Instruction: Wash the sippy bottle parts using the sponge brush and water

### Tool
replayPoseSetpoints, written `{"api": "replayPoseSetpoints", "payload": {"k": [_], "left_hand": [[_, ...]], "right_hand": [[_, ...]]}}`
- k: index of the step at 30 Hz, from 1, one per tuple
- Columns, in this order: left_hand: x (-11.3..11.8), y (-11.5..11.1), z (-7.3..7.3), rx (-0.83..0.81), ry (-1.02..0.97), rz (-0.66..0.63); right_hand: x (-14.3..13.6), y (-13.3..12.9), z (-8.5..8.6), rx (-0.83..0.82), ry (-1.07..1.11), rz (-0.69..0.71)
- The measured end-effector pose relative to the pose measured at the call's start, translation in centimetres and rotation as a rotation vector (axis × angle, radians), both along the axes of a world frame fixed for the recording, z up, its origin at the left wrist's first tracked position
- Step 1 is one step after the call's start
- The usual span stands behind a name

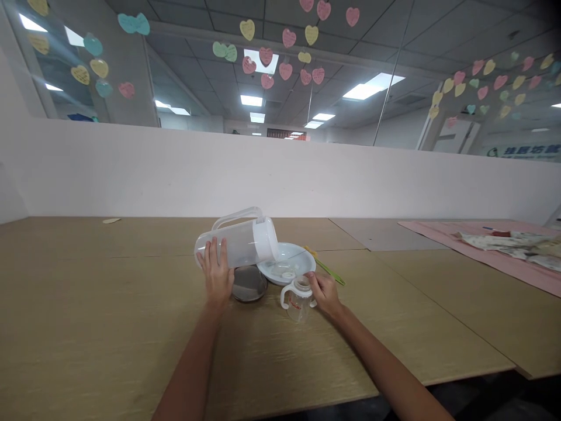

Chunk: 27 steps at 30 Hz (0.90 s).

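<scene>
A clear plastic pitcher [241, 242] with a white lid is tilted nearly onto its side, lid to the right. My left hand [216, 272] is wrapped round its body. My right hand [324, 291] pinches the right handle of a clear baby bottle [298, 307] with white handles and an open top. The bottle stands upright in front of a pale blue bowl [307, 263], which holds a small clear item. Below the pitcher lies a dark round dish [249, 285]. No stream of liquid can be made out between pitcher and bottle.
A green-handled brush [331, 273] lies right of the bowl. At the far right, cloths rest on a pink sheet [429, 231] on the wooden table [109, 327]. A white wall [175, 175] runs behind.
</scene>
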<state>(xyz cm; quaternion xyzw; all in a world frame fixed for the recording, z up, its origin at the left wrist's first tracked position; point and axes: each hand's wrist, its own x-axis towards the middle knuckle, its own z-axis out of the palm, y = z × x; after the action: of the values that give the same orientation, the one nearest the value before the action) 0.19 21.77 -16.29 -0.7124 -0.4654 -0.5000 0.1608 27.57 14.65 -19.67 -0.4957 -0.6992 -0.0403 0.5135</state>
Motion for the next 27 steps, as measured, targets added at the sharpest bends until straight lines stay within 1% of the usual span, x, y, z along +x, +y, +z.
{"api": "replayPoseSetpoints", "payload": {"k": [3,9,12,15,18,22,27], "left_hand": [[0.32,0.01,0.0,0.0,-0.065,-0.024],[0.6,0.01,0.12,-0.001,-0.212,-0.02],[0.29,-0.17,0.26,0.001,-0.223,-0.079],[0.11,-0.26,0.26,0.012,-0.174,-0.162],[0.25,-0.28,0.1,0.067,-0.076,-0.217],[0.62,-0.27,-0.12,0.106,0.03,-0.243],[0.89,-0.07,-0.25,0.14,0.083,-0.237]], "right_hand": [[0.02,-0.05,-0.02,-0.002,0.003,-0.002],[0.1,0.05,-0.14,0.01,-0.006,0.011],[0.1,0.08,-0.08,0.009,-0.019,0.008],[0.12,0.08,-0.01,0.012,-0.025,-0.006],[0.16,0.12,0.03,0.023,-0.028,-0.006],[0.1,0.14,0.11,0.036,-0.044,-0.006],[-0.1,-0.05,0.44,0.05,-0.045,-0.011]]}}
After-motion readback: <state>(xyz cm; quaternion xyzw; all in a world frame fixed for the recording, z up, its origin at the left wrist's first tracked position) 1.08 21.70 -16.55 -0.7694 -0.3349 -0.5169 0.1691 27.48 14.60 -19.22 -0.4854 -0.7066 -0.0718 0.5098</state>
